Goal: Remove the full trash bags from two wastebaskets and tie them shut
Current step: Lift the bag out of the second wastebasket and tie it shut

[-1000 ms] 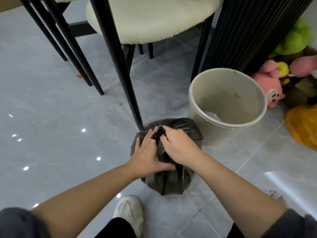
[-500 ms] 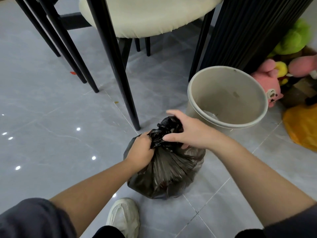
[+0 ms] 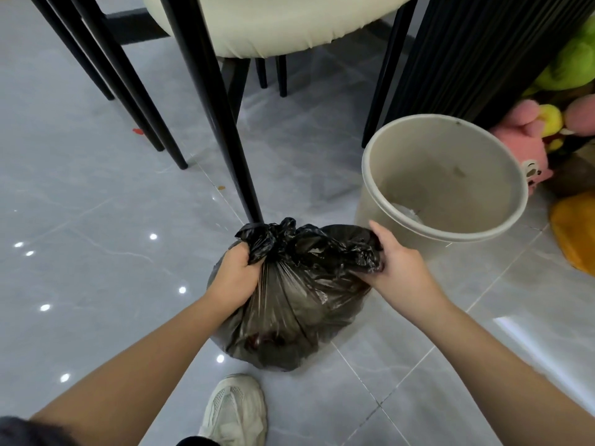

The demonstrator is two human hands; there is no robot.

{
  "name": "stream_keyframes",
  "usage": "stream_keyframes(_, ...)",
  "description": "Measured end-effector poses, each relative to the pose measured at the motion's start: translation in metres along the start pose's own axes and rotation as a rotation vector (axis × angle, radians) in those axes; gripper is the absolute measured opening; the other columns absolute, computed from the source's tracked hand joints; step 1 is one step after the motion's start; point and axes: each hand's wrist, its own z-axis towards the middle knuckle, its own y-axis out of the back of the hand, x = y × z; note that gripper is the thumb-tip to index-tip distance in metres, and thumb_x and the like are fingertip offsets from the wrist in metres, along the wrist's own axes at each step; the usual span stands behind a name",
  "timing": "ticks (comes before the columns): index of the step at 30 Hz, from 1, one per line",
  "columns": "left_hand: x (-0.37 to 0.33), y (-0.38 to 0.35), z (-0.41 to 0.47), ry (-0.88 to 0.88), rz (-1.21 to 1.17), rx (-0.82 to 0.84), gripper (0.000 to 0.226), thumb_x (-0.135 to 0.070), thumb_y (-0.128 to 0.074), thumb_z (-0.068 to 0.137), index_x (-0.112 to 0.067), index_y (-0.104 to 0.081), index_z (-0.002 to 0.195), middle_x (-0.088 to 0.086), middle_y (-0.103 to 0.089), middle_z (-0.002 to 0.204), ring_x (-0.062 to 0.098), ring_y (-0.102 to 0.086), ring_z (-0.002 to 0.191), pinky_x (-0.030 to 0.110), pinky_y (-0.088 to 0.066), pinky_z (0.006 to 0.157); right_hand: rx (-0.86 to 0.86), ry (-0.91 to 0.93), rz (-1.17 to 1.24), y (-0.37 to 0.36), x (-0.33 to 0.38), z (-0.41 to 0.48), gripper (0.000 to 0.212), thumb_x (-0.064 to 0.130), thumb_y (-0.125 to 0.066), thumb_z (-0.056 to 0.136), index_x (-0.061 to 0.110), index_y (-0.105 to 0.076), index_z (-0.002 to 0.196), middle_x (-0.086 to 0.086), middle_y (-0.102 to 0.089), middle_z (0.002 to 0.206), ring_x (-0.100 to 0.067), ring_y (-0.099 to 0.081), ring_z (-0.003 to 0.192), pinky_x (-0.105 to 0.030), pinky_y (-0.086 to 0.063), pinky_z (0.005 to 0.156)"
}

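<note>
Fingers of left hand [image 3: 233, 275] clenched round trash bag [image 3: 289, 312] neck; right hand [image 3: 399, 265] pinching opposite flap, wastebasket [image 3: 365, 204] just beside

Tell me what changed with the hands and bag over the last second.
The left hand and right hand, pressed together at the neck of the bag a second ago, have pulled apart: left went left, right went toward the wastebasket, each gripping a bunch of plastic. Bag, wastebasket and chair leg stayed put.

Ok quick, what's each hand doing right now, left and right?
Left hand: closed, gripping one gathered end of the black trash bag.
Right hand: closed, gripping the bag's other gathered end.
</note>
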Motion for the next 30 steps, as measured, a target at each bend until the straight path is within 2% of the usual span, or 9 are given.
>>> stream_keyframes(3, -0.005, 0.000, -0.002, -0.007, -0.049, 0.026, 0.017, -0.040, -0.052, 0.089, -0.032, -0.067, 0.092, -0.008, -0.069, 0.097, 0.014, -0.063, 0.102, 0.041, -0.048, 0.098, -0.130, 0.097, -0.202, -0.005, -0.003, 0.006, 0.018, 0.017, -0.055, 0.084, 0.027, -0.066, 0.095, 0.002, -0.064, 0.084, -0.024, -0.061, 0.086, -0.036, -0.050, 0.071)
stream_keyframes(5, -0.015, -0.004, -0.005, -0.024, -0.081, 0.035, 0.019, -0.025, -0.049, 0.093, -0.020, -0.067, 0.098, -0.006, -0.068, 0.095, 0.012, -0.062, 0.100, 0.021, -0.049, 0.093, -0.173, 0.241, -0.098, -0.010, -0.002, 0.011, 0.013, 0.009, -0.056, 0.085, 0.015, -0.067, 0.089, 0.001, -0.058, 0.093, -0.017, -0.054, 0.092, -0.031, -0.046, 0.079)
stream_keyframes(7, -0.028, -0.009, -0.010, -0.034, -0.109, 0.038, 0.021, -0.006, -0.044, 0.096, -0.004, -0.064, 0.103, -0.003, -0.064, 0.089, 0.002, -0.058, 0.086, 0.000, -0.043, 0.070, -0.124, 0.276, 0.173, -0.014, 0.008, 0.013, 0.015, 0.004, -0.053, 0.090, 0.009, -0.066, 0.096, -0.001, -0.060, 0.101, -0.011, -0.053, 0.097, -0.018, -0.041, 0.085)
stream_keyframes(10, -0.044, -0.021, -0.014, -0.074, -0.145, 0.042, 0.022, 0.002, -0.042, 0.095, 0.002, -0.063, 0.098, -0.004, -0.061, 0.081, -0.007, -0.056, 0.070, -0.001, -0.040, 0.057, 0.008, 0.107, 0.553, -0.028, 0.019, 0.017, 0.023, 0.016, -0.041, 0.100, 0.019, -0.062, 0.109, 0.010, -0.066, 0.106, 0.004, -0.057, 0.100, -0.011, -0.041, 0.088)
stream_keyframes(12, -0.050, -0.030, -0.016, -0.084, -0.199, 0.044, 0.022, 0.002, -0.043, 0.095, 0.004, -0.065, 0.097, -0.003, -0.062, 0.080, -0.011, -0.058, 0.066, 0.000, -0.040, 0.058, -0.041, 0.026, 0.632, -0.043, 0.022, 0.021, 0.024, 0.019, -0.038, 0.101, 0.022, -0.061, 0.108, 0.013, -0.066, 0.104, 0.003, -0.058, 0.100, -0.016, -0.043, 0.090)
stream_keyframes(17, -0.057, -0.051, -0.024, -0.027, -0.395, 0.007, 0.024, -0.014, -0.047, 0.097, -0.010, -0.069, 0.086, -0.001, -0.068, 0.084, 0.006, -0.062, 0.081, 0.017, -0.048, 0.073, -0.195, -0.084, 0.572, -0.053, 0.025, 0.033, 0.024, 0.014, -0.035, 0.100, -0.001, -0.054, 0.100, -0.018, -0.063, 0.094, -0.025, -0.057, 0.086, -0.028, -0.038, 0.072)
stream_keyframes(20, -0.063, -0.059, -0.024, 0.031, -0.490, -0.090, 0.025, -0.019, -0.051, 0.096, -0.020, -0.068, 0.078, -0.005, -0.069, 0.079, 0.010, -0.065, 0.085, 0.016, -0.050, 0.073, -0.215, -0.082, 0.506, -0.054, 0.023, 0.036, 0.019, 0.014, -0.037, 0.099, 0.000, -0.051, 0.095, -0.004, -0.057, 0.076, -0.013, -0.051, 0.067, -0.025, -0.031, 0.061)
stream_keyframes(24, -0.074, -0.063, -0.024, 0.102, -0.629, -0.141, 0.019, -0.027, -0.054, 0.094, -0.026, -0.065, 0.079, -0.006, -0.070, 0.086, 0.011, -0.067, 0.090, 0.026, -0.053, 0.084, -0.226, -0.073, 0.504, -0.056, 0.020, 0.034, 0.014, 0.017, -0.043, 0.097, 0.009, -0.053, 0.091, 0.004, -0.060, 0.075, -0.002, -0.054, 0.066, -0.015, -0.039, 0.058)
stream_keyframes(30, -0.066, -0.054, -0.031, -0.081, -0.396, -0.009, 0.020, -0.020, -0.057, 0.093, -0.037, -0.057, 0.081, -0.018, -0.061, 0.083, -0.022, -0.056, 0.073, -0.004, -0.038, 0.062, -0.159, -0.069, 0.538, -0.041, 0.003, 0.017, 0.026, 0.017, -0.036, 0.098, 0.023, -0.061, 0.102, 0.016, -0.065, 0.093, 0.007, -0.057, 0.090, -0.021, -0.042, 0.078)
